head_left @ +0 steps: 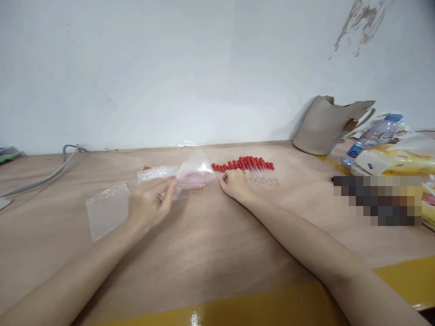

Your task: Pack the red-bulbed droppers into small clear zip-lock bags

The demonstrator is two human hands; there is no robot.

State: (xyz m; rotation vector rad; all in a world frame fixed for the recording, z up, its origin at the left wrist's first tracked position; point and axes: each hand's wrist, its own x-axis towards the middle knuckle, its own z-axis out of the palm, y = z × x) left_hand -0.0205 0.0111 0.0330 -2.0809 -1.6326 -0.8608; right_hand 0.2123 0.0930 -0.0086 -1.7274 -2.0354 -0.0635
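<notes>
Pinched in my left hand is a clear plastic zip bag, tilted up off the table and slightly blurred. A row of droppers with red bulbs and thin clear tubes lies side by side, bulbs toward the wall. At the left part of that row, my right hand has its fingers curled down and closed on the dropper tubes; how many it grips is hidden. Another clear zip bag lies flat left of my left hand. More clear bags lie behind my left fingers.
A brown-covered table runs up to a white wall. At the right stand a beige pitcher-like container, a leaning water bottle and a yellow package. A grey cable crosses the left side. Yellow tape lines the front edge.
</notes>
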